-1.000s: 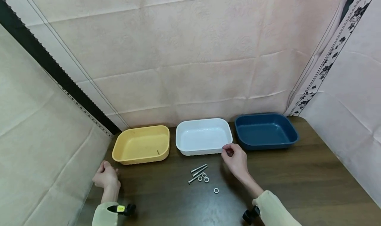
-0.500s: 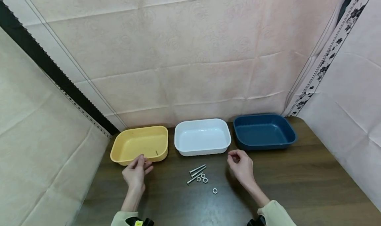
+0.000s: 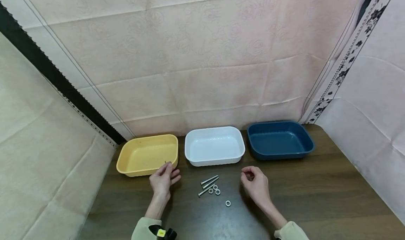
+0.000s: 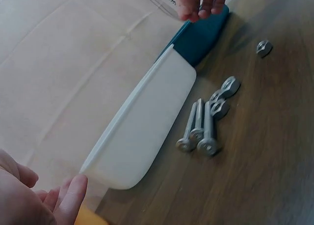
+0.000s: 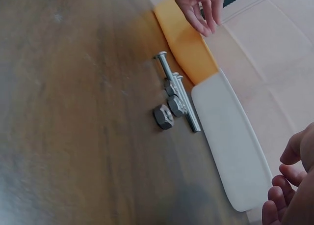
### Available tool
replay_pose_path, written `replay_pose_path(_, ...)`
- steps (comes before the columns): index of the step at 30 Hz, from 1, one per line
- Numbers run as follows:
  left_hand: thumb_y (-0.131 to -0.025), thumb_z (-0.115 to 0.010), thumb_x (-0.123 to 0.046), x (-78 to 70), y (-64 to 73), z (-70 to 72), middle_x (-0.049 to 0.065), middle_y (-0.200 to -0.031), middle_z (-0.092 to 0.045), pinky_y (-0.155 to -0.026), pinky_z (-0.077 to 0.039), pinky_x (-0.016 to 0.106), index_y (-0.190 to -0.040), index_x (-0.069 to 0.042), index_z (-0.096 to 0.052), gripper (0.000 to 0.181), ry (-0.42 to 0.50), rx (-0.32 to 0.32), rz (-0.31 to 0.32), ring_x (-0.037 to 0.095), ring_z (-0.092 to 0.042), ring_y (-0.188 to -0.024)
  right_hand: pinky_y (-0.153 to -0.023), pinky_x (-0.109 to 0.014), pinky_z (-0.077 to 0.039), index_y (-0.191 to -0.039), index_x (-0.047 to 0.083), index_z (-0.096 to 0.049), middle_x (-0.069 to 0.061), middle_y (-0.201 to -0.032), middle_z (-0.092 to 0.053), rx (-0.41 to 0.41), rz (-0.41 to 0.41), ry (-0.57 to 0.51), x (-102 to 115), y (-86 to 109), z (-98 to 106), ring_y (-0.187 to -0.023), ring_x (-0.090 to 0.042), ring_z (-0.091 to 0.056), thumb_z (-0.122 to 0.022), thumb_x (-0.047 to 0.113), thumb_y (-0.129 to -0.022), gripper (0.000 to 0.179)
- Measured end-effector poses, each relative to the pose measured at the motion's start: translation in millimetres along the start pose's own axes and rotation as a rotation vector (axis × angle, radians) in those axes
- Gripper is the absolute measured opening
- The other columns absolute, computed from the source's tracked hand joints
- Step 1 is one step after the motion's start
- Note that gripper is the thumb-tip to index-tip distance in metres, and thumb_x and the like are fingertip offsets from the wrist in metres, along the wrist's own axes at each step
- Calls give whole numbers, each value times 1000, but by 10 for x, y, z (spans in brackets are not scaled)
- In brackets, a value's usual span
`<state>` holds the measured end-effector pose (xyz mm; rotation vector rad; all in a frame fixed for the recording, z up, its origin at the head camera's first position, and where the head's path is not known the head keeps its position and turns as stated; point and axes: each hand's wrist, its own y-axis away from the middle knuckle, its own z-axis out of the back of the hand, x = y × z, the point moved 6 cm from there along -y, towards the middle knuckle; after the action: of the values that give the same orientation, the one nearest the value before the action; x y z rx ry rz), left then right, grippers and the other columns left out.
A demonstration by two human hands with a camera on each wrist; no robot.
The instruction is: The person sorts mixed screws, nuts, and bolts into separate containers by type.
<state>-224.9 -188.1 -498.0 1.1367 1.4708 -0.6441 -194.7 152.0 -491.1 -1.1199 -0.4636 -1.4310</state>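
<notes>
the three bolts (image 4: 208, 131) lie on the desk (image 3: 202, 219) in front of the white tray (image 3: 215, 147), and neither hand touches them. compared with a moment ago, my left hand (image 3: 162, 182) has come rightward to the near right corner of the yellow tray (image 3: 143, 157), and my right hand (image 3: 256, 185) has drawn back from the white tray; the bolts have kept their place. i judge that my left hand is now nearer to them, but no bolt is lifted. they look silvery, almost parallel, heads toward the left. three nuts (image 4: 230, 86) lie close beside, and a loose nut (image 4: 264, 48) lies apart. my hands are well apart, fingers loosely bent, with nothing that i can see held. the blue tray (image 3: 280, 141) stands at the right
</notes>
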Motion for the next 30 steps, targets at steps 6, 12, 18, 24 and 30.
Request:
replay_pose_path(6, -99, -62, -8, 85, -11, -129, 14, -96, -67, -66, -62, 37, -131, 13, -56, 38, -9, 23, 38, 19, -72, -75, -63, -26, -52, -90, 3, -71, -3, -86, -64, -2, 27, -4, 7, 77, -41, -75, -18, -60, -72, -7, -81, 13)
replay_pose_path(12, -100, -62, -9, 179, -37, -254, 20, -106, -64, -68, -62, 39, -133, 9, -57, 38, -25, 43, 83, 19, -71, -79, -61, -24, -51, -89, 3, -71, -2, -85, -62, 33, 26, -11, -11, 157, -93, -73, -15, -58, -73, -7, -80, 14)
replay_pose_path(18, -99, -62, -6, 247, -71, -370, 23, -111, -63, -68, -62, 40, -134, 10, -55, 40, -2, 33, 107, 19, -69, -79, -60, -24, -51, -89, 3, -70, -6, -85, -64, 78, 42, -24, 4, 242, -130, -72, -14, -59, -72, -8, -79, 15)
replay_pose_path(24, -99, -62, -7, 285, -128, -482, 25, -122, -61, -70, -62, 39, -138, 7, -54, 42, -9, 32, 128, 24, -69, -87, -61, -25, -52, -91, 3, -68, -2, -83, -63, 148, 31, -43, 18, 320, -180, -72, -12, -58, -73, -8, -79, 17)
replay_pose_path(30, -98, -63, -6, 311, -195, -572, 24, -121, -61, -69, -62, 38, -139, 5, -55, 43, -14, 16, 133, 24, -67, -86, -62, -25, -51, -91, 5, -68, 2, -81, -60, 206, 13, -57, 15, 389, -239, -72, -13, -58, -75, -9, -76, 22)
